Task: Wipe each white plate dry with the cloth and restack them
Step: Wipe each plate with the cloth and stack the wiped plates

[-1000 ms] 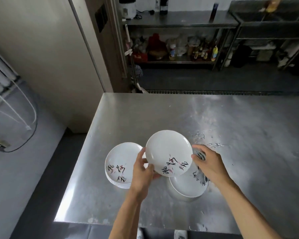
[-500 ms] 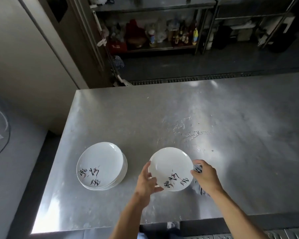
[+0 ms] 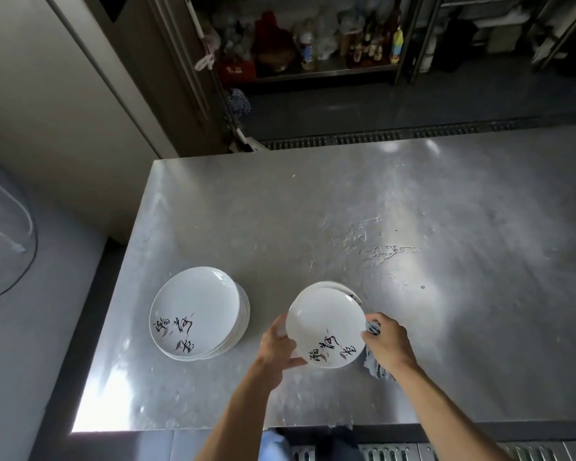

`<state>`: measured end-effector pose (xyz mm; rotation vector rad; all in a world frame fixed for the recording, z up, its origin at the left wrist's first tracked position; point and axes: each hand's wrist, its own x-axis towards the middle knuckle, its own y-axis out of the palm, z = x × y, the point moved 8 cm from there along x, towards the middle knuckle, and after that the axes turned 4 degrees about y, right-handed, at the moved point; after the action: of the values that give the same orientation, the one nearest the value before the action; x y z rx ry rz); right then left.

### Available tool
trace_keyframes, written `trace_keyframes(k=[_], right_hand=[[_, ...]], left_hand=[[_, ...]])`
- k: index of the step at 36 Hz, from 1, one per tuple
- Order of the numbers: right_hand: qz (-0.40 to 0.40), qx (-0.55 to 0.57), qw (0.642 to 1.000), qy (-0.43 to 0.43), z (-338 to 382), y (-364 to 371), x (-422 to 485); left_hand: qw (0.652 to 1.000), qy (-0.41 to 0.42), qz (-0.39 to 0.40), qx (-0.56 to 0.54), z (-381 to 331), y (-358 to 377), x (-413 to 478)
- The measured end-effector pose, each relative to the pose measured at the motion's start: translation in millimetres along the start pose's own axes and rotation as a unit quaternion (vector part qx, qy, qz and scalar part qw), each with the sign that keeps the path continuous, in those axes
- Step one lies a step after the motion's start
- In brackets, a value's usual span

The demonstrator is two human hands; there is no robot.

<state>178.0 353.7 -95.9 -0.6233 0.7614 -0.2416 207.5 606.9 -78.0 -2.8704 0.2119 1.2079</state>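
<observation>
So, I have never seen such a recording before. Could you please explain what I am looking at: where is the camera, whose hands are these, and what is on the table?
There is no machine here: a person works with two bare hands. The camera is worn on the person's head and looks forward and down, so the arms come in from the bottom edge. The surface is a steel table with some water drops on it. The left hand grips a white plate with painted writing by its edge. The right hand holds a crumpled cloth at the plate's other edge. To the left, a stack of the same plates sits on the table. Behind the table are dark shelves with bottles.
</observation>
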Motion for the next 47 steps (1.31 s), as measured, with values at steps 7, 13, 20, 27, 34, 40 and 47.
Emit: trace_keyframes(k=[7, 13, 20, 27, 34, 40, 47], right_hand=[[-0.007, -0.009, 1.0, 0.007, -4, 6, 6], [-0.023, -0.011, 1.0, 0.011, -5, 3, 8], [-0.054, -0.01, 0.998, 0.003, -1, -4, 10], [-0.084, 0.022, 0.993, -0.073, 42, -8, 8], [-0.02, 0.092, 0.98, -0.177, 130, 14, -13], [0.055, 0.09, 0.965, -0.239, 219, 62, -53], [0.117, 0.016, 0.935, -0.336, 278, 140, -101]], left_hand=[[0.999, -0.013, -0.024, 0.043, 2, -1, 12], [0.997, -0.021, -0.027, 0.063, 3, 2, 16], [0.996, -0.016, -0.018, 0.09, 6, 3, 28], [0.965, 0.098, -0.022, 0.242, -36, 1, 34], [0.959, 0.223, -0.041, 0.17, -104, -28, 7], [0.945, 0.251, -0.177, 0.113, -126, -124, -23], [0.927, 0.207, -0.291, 0.113, -96, -233, -50]])
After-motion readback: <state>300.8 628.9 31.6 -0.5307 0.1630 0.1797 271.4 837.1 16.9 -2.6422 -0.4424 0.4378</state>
